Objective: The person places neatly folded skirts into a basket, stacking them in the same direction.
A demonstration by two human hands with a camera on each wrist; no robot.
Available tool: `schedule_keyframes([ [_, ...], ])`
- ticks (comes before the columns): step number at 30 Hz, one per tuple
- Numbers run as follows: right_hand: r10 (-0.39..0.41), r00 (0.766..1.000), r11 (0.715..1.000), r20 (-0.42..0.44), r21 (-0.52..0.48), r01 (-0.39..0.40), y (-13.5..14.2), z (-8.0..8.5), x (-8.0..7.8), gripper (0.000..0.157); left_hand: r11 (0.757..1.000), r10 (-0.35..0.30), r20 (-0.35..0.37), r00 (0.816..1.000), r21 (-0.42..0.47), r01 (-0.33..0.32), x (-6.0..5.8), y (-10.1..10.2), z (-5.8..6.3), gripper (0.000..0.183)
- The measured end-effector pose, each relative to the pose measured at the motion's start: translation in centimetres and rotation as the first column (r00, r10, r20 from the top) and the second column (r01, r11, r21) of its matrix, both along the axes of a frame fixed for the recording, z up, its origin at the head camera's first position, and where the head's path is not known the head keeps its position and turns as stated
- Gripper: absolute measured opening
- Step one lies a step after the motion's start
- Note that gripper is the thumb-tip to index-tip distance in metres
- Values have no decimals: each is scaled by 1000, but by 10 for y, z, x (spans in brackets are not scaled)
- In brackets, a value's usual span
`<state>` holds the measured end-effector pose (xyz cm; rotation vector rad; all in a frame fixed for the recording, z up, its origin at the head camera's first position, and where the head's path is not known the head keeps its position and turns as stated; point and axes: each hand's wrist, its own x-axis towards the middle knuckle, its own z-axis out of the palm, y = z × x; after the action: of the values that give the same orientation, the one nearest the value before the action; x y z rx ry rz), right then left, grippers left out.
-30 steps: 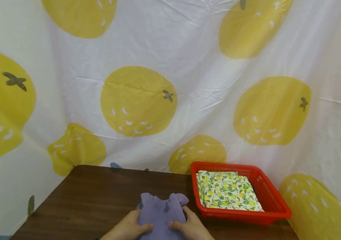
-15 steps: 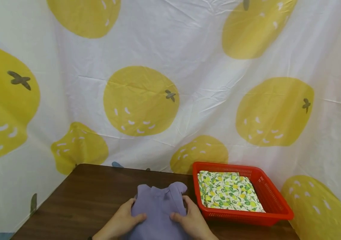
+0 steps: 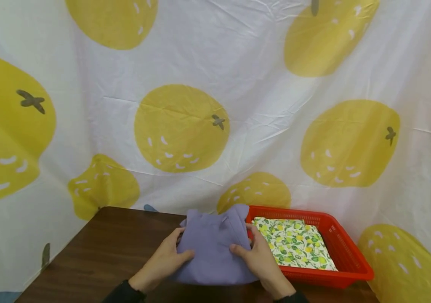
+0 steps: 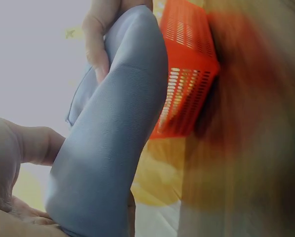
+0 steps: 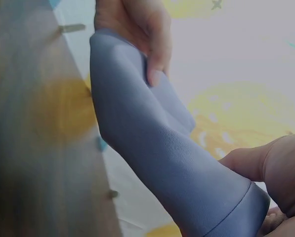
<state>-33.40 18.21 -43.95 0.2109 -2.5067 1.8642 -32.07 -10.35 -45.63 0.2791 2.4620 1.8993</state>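
Observation:
A folded purple garment is held up between both hands, raised off the tabletop. My left hand grips its left side, thumb on the near face and fingers behind. On the opposite side my right hand grips it the same way. In the left wrist view the folded cloth bulges in a smooth curve with the table lower beyond it. The right wrist view shows a seam near the edge of the cloth. Fingers behind the cloth are mostly hidden.
To the right stands a red plastic basket with folded lemon-print cloth inside. Both are on a dark wooden table. A white curtain with big yellow fruit hangs behind and at the sides.
Both hands have lifted the purple garment upward and slightly right; its lower edge now shows above the table. It now overlaps the basket's left edge in the head view.

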Motion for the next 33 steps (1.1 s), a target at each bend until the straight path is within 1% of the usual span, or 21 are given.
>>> schedule_keyframes([
  [5, -79, 997, 997, -4, 11, 79, 23, 18, -7, 77, 999, -38, -70, 997, 6, 38, -15, 23, 10, 85],
  [9, -119, 993, 993, 0, 24, 119, 45, 23, -13, 75, 996, -86, -75, 993, 0, 87, -28, 44, 16, 86],
  [12, -145, 989, 988, -3, 50, 145, 63, 24, -19, 74, 991, -132, -75, 988, -14, 132, -38, 62, 18, 86],
  [16, -163, 987, 983, -16, 84, 164, 89, 23, -27, 73, 984, -180, -107, 978, -36, 177, -50, 87, 19, 86],
  [22, -201, 979, 968, -22, 151, 202, 128, 26, -34, 76, 975, -224, -156, 962, -20, 223, -64, 125, 21, 85],
  [25, -213, 977, 958, -22, 190, 214, 146, 26, -38, 79, 970, -240, -165, 957, -16, 241, -70, 143, 20, 84],
  [31, -239, 970, 945, -45, 218, 243, 174, 18, -44, 77, 965, -263, -171, 950, -41, 260, -79, 176, 15, 85],
  [33, -248, 967, 940, -50, 228, 253, 182, 16, -47, 77, 963, -271, -186, 944, -53, 266, -81, 186, 14, 86],
])
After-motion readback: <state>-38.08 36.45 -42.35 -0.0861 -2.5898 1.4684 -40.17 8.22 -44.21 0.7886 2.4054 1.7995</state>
